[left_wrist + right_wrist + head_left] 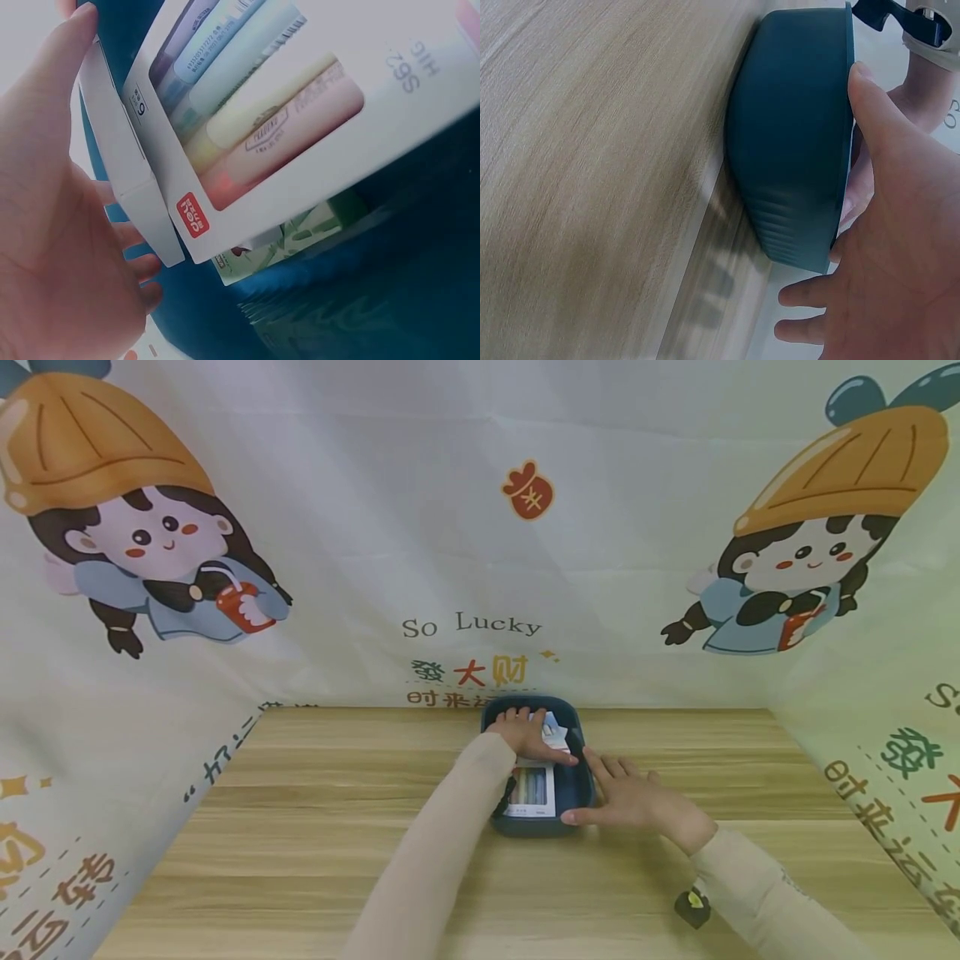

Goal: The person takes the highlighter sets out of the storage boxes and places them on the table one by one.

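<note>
A dark teal plastic bin (534, 828) rests on the wooden table. My left hand (528, 739) reaches into its far part, fingers spread over a slim white box (124, 161); its thumb touches that box's edge. Beside it lies a white windowed box of pastel highlighters (532, 792), marked deli in the left wrist view. Under the highlighters shows part of a green printed box (289, 240). Outside the bin's right wall, my right hand (637, 797) has its thumb at the rim and its fingers straight and spread.
A printed white cloth (345, 552) hangs behind the table and along both sides. Wooden tabletop (322, 827) extends around the bin. A small dark device (692, 907) with a yellow-green mark shows beside the right sleeve.
</note>
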`<state>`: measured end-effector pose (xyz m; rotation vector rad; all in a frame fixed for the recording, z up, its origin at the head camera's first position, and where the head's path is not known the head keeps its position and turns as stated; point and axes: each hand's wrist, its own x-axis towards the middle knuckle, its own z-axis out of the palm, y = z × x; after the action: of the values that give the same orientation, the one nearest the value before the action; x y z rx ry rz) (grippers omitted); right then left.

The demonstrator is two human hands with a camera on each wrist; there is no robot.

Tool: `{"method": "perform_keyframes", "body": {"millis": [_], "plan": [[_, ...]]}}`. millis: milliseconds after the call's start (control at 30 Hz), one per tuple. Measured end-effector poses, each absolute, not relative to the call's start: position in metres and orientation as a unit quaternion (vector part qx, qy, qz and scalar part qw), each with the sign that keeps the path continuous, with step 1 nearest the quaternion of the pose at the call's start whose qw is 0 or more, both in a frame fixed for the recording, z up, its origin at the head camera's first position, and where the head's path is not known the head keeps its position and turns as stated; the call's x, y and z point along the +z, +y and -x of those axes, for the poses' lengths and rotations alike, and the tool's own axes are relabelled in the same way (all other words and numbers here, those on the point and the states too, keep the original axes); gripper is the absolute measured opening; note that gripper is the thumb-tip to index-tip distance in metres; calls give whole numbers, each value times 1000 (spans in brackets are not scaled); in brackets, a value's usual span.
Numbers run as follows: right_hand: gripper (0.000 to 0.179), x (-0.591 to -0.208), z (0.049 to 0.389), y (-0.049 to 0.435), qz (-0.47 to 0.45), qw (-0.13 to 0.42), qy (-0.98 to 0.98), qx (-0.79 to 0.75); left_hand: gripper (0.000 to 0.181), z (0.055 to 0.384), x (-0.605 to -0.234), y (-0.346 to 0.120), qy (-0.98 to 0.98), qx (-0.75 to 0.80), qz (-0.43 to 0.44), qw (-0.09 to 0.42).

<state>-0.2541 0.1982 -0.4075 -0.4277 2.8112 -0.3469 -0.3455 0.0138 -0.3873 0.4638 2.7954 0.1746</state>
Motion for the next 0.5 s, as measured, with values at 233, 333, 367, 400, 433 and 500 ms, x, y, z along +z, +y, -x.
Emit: {"method": "perform_keyframes", "body": {"millis": [233,333,367,400,433,500], "plan": [[116,-409,255,199,146,140,972,-117,111,361,-401,18,972,40,-155,171],[116,-409,254,198,145,143,972,-120,109,355,-395,15,972,41,-164,162],[116,-409,254,198,144,143,972,-122,108,353,-393,15,972,40,-167,157],[116,-408,254,198,144,144,971,-123,107,349,-390,14,972,40,-170,155],[116,-408,254,198,144,145,971,-124,107,349,-389,13,972,39,-171,154],[116,-408,254,198,144,146,970,-127,106,347,-388,13,973,39,-174,149]]}}
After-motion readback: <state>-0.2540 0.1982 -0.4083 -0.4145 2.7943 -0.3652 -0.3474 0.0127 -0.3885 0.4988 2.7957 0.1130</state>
